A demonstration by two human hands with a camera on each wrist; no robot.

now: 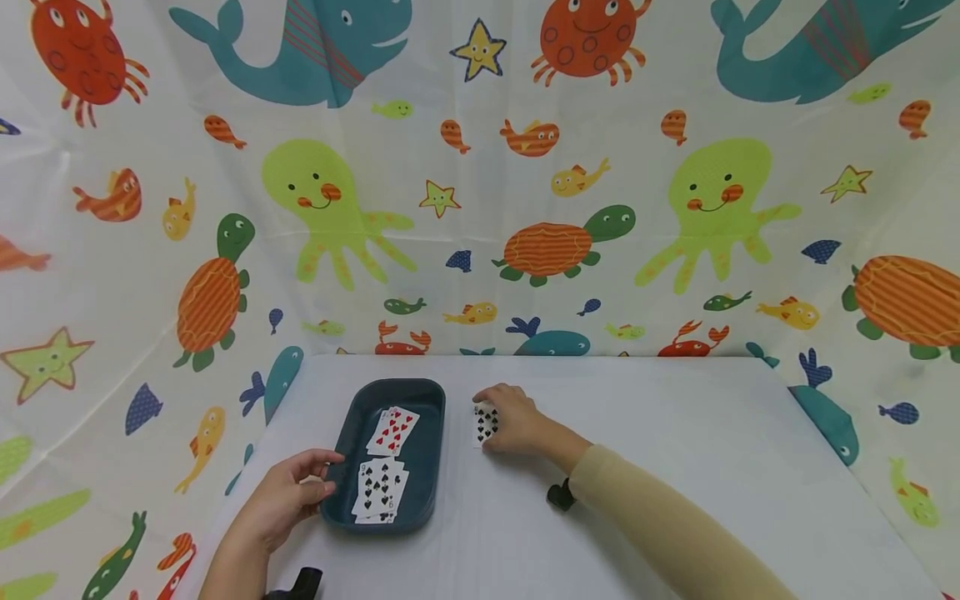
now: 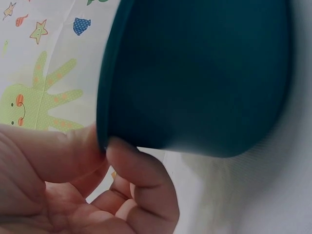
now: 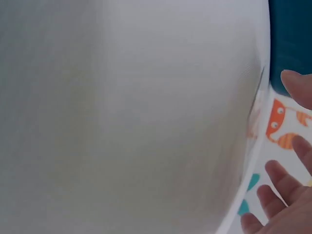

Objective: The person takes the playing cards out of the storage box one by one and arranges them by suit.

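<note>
A dark blue rectangular tray (image 1: 437, 467) stands on the table, and my left hand (image 1: 288, 492) pinches its left rim. In the left wrist view, the thumb and fingers (image 2: 141, 170) close on the edge of the tray wall. Inside the tray lie two groups of playing cards: red hearts (image 1: 393, 432) at the back and black spades (image 1: 380, 490) at the front. Right of the tray, my right hand (image 1: 516, 423) is over a black-suited card (image 1: 486, 423), partly covering it. Its fingers look spread in the right wrist view, apart from the thin card edge (image 3: 254, 107).
A white cloth covers the table (image 1: 675, 467). Behind and beside it hangs a curtain (image 1: 465, 233) printed with sea animals. Black wrist devices show at the left wrist (image 1: 300, 583) and right wrist (image 1: 560, 496).
</note>
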